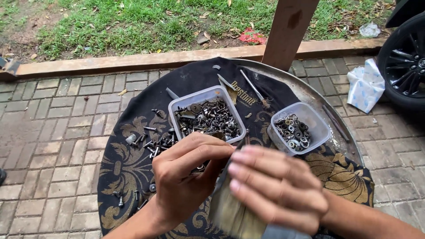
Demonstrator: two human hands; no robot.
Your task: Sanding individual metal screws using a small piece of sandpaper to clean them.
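Both hands meet low over the near edge of a round table (316, 95) draped in a black cloth (128, 163) with gold scrollwork. The left hand (186, 177) has its fingers curled in, thumb and forefinger pinched together at the top of a flat, dull metal strip (232, 210); whether some small part is caught in that pinch cannot be told. The right hand (276, 188) lies across the strip with its fingers nearly straight and pressed side by side, seemingly bracing it, but motion blur hides whether it truly grips. The strip runs from the hands down toward the near edge of the table, so it stays close to the body and steady between both hands. Just beyond the left hand's knuckles, near the table's middle, stands a clear tub (207, 116) heaped with bolts and mixed hardware, within easy reach of the pinching fingers. A smaller tub (299, 128) of washers sits toward the right edge, apart from the first, which keeps the two sorts separate. Loose screws (152, 141) lie scattered on the cloth to the left of the big tub, and more lie nearer the left edge. A thin rod (252, 86) rests toward the far edge, beside a wooden post (290, 31).
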